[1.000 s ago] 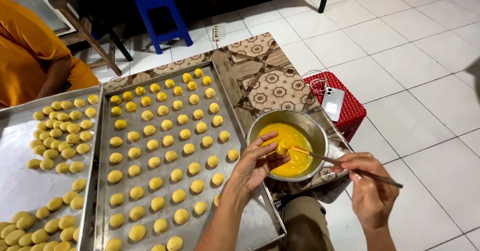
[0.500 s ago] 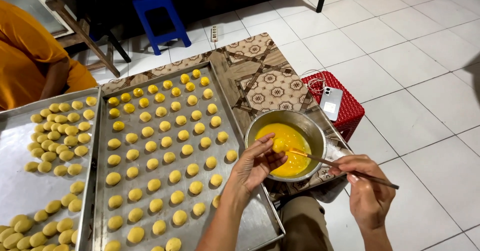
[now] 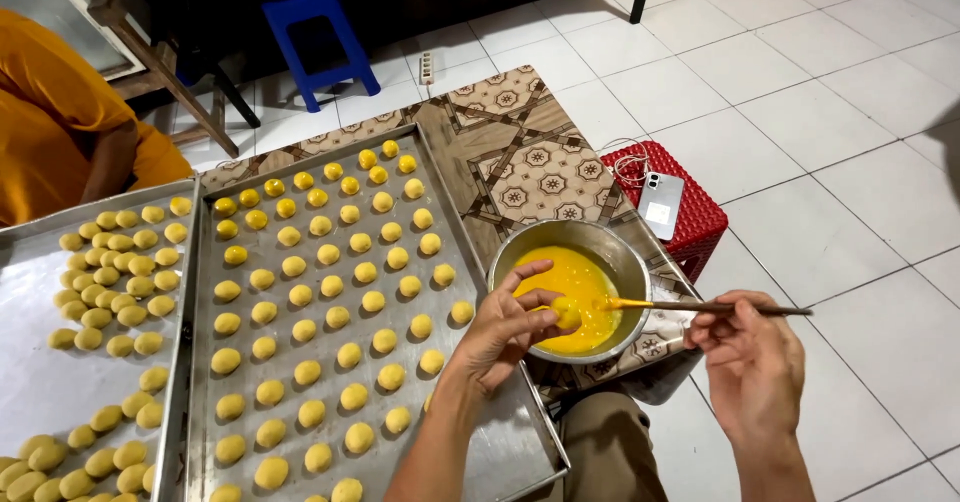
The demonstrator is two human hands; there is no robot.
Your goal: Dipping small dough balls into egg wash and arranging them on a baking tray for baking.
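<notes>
Brush (image 3: 700, 307) lies level, bristles leftward against dough ball (image 3: 567, 312).

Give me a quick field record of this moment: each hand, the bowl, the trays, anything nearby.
left hand: holds a small dough ball in its fingertips over the bowl
right hand: grips a thin brush, bristle end on the dough ball
bowl: round metal, holds yellow egg wash
near tray: metal, rows of yellow dough balls
far tray: to the left, dough balls less evenly set
stool: red plastic, with a phone and cable on it
other person: orange clothing, upper left
</notes>
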